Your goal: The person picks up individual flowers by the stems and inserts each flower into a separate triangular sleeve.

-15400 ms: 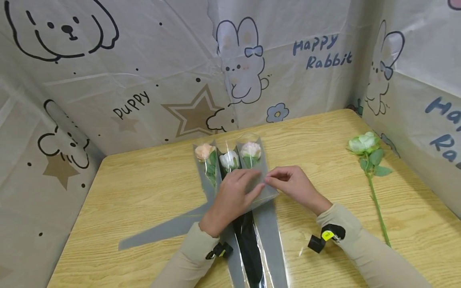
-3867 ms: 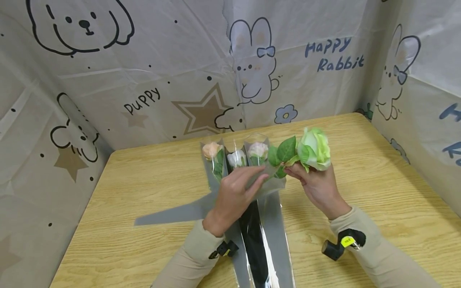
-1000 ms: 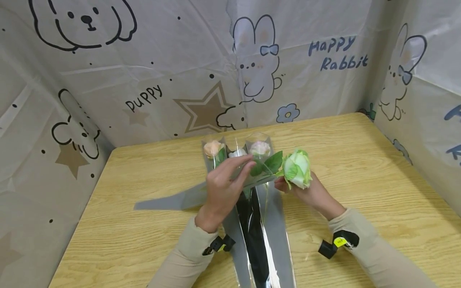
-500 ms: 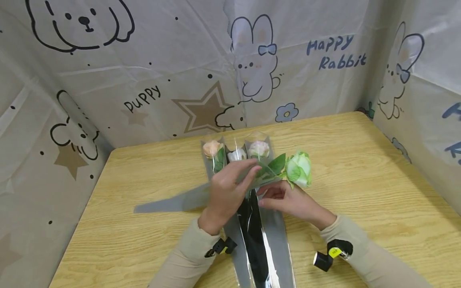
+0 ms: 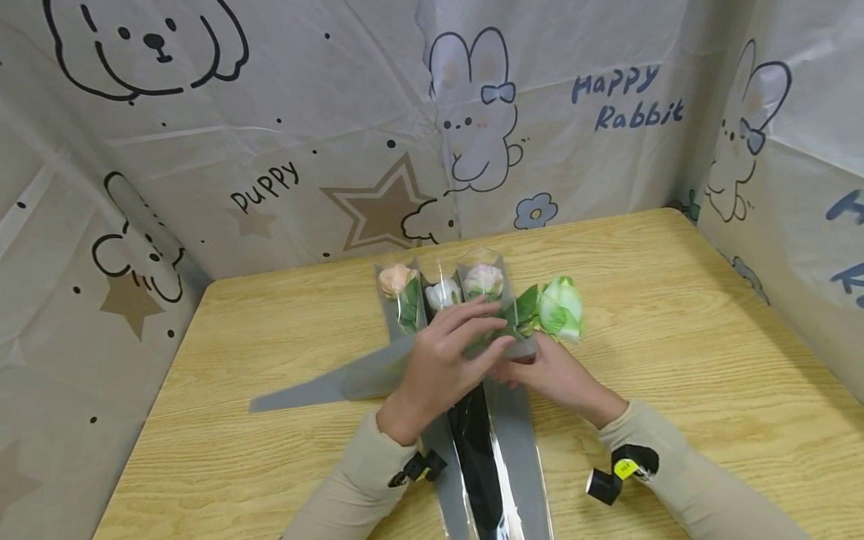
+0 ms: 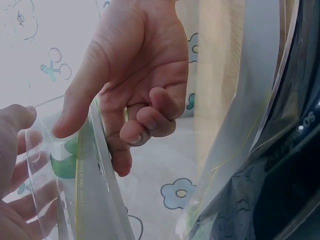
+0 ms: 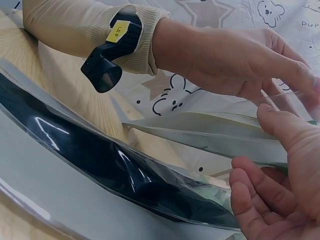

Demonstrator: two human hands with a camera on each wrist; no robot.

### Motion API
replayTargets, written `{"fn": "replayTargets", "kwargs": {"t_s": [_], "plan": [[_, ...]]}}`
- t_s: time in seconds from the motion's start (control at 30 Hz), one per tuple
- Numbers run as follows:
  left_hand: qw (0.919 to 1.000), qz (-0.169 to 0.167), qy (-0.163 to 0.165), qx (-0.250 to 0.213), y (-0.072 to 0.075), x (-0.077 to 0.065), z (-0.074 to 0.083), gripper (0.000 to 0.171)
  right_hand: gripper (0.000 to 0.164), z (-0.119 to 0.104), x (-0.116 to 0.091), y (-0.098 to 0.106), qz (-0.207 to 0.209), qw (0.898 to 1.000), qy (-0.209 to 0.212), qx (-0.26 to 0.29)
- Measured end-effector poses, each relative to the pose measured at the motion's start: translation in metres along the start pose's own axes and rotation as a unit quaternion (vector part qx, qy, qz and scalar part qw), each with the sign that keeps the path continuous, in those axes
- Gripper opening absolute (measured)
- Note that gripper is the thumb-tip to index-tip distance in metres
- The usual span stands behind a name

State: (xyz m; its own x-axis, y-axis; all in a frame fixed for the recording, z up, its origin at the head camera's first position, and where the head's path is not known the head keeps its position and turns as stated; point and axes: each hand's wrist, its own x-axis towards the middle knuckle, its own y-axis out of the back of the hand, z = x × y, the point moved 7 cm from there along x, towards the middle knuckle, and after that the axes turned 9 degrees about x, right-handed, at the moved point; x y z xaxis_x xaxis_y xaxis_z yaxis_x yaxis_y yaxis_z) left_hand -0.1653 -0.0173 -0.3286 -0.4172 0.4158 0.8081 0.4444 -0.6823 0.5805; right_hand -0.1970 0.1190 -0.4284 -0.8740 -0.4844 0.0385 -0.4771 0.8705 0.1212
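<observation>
In the head view a grey and clear flower sleeve point(image 5: 337, 379) is raised across the other wrapped flowers. The stem end of a green-white rose point(image 5: 562, 309) lies in its mouth; the bloom sticks out to the right. My left hand point(image 5: 439, 360) holds the sleeve near the mouth, its fingers showing through the clear film in the left wrist view. My right hand point(image 5: 560, 375), below the bloom, pinches the sleeve's edge between thumb and index finger; its other fingers curl loosely point(image 6: 150, 120). The stem inside is mostly hidden.
Beneath lie wrapped single flowers: a peach one point(image 5: 395, 280), a white one point(image 5: 443, 294) and a pale pink one point(image 5: 484, 280). Their long grey and black sleeves point(image 5: 475, 442) run toward me. A printed cloth point(image 5: 337, 112) hangs behind the wooden table point(image 5: 283, 315).
Earlier the rose lay on the table at the right. My right hand then carried it to the sleeve, let go of the bloom end and moved under it to the sleeve's edge.
</observation>
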Motion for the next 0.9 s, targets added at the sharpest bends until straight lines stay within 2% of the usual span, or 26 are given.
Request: {"fn": "replayTargets", "kwargs": {"t_s": [0.1,0.2,0.33,0.5,0.67,0.9], "plan": [[0.9999,-0.012,0.004,-0.001,-0.002,-0.001,-0.001,0.026,0.019,0.000,0.000,0.000,0.005,1.000,0.007,0.001],[0.9998,-0.016,0.006,-0.011,-0.003,-0.002,-0.001,0.026,0.024,0.000,0.000,0.001,0.012,1.000,0.003,0.004],[0.9996,-0.009,0.018,-0.018,-0.003,-0.002,-0.003,0.025,0.037,0.000,-0.002,0.000,0.014,1.000,-0.007,-0.001],[0.9986,-0.007,0.050,-0.014,-0.002,-0.001,-0.009,0.018,0.050,-0.001,-0.002,-0.004,0.007,1.000,-0.009,-0.002],[0.9971,-0.026,0.071,0.000,-0.003,0.000,-0.012,0.018,0.057,0.001,-0.002,-0.004,0.005,1.000,-0.004,-0.011],[0.9952,-0.063,0.075,0.009,-0.005,-0.001,-0.010,0.010,0.057,0.004,-0.004,-0.002,0.009,0.999,-0.014,-0.035]]}}
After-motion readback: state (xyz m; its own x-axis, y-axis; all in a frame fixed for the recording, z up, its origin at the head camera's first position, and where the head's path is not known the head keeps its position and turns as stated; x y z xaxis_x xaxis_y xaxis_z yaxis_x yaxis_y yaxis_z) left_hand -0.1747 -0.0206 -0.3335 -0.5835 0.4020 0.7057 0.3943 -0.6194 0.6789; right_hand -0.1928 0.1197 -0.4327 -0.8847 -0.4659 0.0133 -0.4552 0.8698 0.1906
